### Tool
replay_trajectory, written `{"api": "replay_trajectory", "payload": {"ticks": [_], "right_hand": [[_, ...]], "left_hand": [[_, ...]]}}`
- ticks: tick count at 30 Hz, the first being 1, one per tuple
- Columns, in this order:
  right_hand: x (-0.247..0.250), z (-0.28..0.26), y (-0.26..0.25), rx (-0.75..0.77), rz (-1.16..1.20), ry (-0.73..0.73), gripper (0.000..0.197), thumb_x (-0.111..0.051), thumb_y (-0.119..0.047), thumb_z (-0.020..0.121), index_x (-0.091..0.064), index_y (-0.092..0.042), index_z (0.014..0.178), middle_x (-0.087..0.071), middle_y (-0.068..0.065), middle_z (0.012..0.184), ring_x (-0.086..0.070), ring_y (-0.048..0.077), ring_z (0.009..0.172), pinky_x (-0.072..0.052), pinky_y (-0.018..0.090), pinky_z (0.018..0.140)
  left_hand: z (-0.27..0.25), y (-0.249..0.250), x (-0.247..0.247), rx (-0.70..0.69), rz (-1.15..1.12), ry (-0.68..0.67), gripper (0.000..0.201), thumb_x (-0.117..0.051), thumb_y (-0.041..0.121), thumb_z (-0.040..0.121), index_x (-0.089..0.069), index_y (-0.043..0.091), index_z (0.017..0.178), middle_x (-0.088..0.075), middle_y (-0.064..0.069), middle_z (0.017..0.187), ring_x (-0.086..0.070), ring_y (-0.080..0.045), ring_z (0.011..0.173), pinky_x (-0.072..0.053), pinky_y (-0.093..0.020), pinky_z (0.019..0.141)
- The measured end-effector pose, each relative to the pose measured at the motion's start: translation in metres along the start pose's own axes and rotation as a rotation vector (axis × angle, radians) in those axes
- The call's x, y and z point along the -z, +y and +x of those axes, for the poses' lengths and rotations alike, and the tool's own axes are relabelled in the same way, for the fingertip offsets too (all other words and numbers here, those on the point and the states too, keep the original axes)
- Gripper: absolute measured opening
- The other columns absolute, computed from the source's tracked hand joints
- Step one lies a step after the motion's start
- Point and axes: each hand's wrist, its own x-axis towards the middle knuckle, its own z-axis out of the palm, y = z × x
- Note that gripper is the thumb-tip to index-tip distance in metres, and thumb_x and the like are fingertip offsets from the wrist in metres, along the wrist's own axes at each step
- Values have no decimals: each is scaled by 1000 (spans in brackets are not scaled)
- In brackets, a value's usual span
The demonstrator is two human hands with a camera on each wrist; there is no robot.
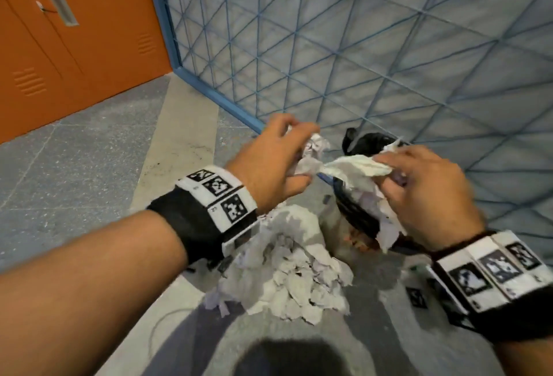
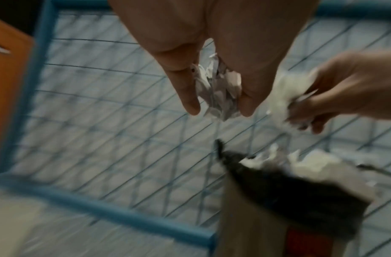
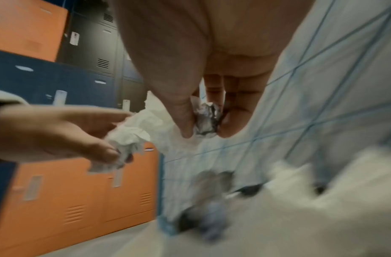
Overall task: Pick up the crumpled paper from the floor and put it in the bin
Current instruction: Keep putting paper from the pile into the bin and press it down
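Head view, items listed nearest first. Heap of crumpled paper [image 1: 293, 268] on the speckled floor [image 1: 89, 166], just below the wrists: not yet collected, the bulk of the job by appearance. Left hand [image 1: 269, 163]: fingers and thumb curled round a crumpled paper ball [image 1: 311, 154], held in the air just left of the bin. Right hand [image 1: 431, 193]: pinching a wad of white crumpled paper [image 1: 356, 172] directly over the bin mouth (the two wads look close enough to touch; whether they do cannot be told). Bin [image 1: 359, 214]: black-lined, standing against the blue lattice wall [image 1: 389, 46], already holding white paper near its rim, as the left wrist view shows. Orange lockers [image 1: 74, 46] furthest back, to the left. Progress, as a judgement: part-way. Some paper is binned, two handfuls are poised for release, and the floor heap remains for further trips.
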Motion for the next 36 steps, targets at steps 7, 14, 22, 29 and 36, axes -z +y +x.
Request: {"api": "replay_trajectory", "payload": {"ticks": [7, 14, 22, 29, 36], "right_hand": [[-15, 5, 75, -313, -357, -455, 18, -63, -40, 81, -69, -29, 93, -67, 11, 105, -63, 33, 96, -48, 33, 73], [-24, -4, 108, -317, 54, -427, 15, -62, -18, 81, -73, -10, 87, -73, 9, 94, -65, 26, 94, -49, 27, 81], [-30, -5, 109, -274, -10, -464, 10, -68, -16, 78, -74, -20, 72, -73, 3, 80, -65, 18, 84, -47, 21, 74], [-11, 3, 103, -239, -12, -386, 10, -65, -21, 81, -75, -19, 80, -74, 3, 88, -62, 18, 88, -38, 20, 72], [16, -44, 49, 48, 242, -40, 11, -66, -26, 83, -70, -23, 93, -68, -7, 84, -63, 11, 72, -48, 26, 71]], "left_hand": [[54, 82, -92, -138, 207, -420, 73, -68, 32, 82, -29, 14, 141, -31, -13, 140, -51, -36, 117, -46, -42, 96], [98, 75, -138, -66, 338, -482, 42, -53, 36, 89, -52, 4, 117, -59, -16, 116, -57, -34, 105, -45, -36, 81], [118, 71, -146, -35, 550, -451, 40, -60, 43, 84, -61, 12, 110, -53, -7, 117, -49, -32, 112, -44, -43, 87], [116, 70, -131, -24, 453, -521, 36, -68, 33, 81, -64, 16, 112, -48, -11, 120, -57, -35, 105, -50, -38, 85], [100, 63, -90, -139, 135, -135, 67, -64, 48, 81, -42, 19, 138, -43, -8, 137, -48, -26, 123, -40, -32, 98]]}}
